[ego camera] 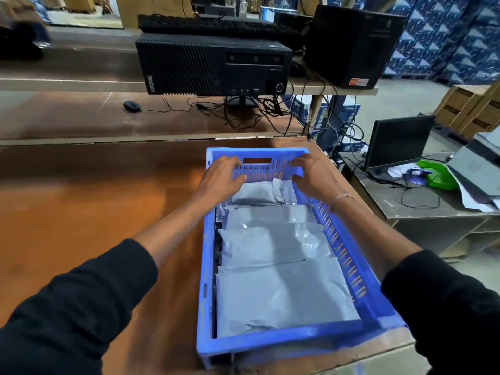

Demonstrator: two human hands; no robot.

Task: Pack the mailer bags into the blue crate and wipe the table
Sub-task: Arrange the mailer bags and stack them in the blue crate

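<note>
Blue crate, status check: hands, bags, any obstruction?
Left hand and right hand over the blue crate far end, grip state unclear. Grey mailer bags inside. Nothing in the way.

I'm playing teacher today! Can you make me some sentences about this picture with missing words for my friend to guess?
1. The mailer bags lie inside a crate coloured ____.
2. The left hand and right hand both reach the crate's ____ end.
3. The mailer bags are coloured ____.
4. The crate stands on a brown ____.

Missing words: blue; far; grey; table
</note>
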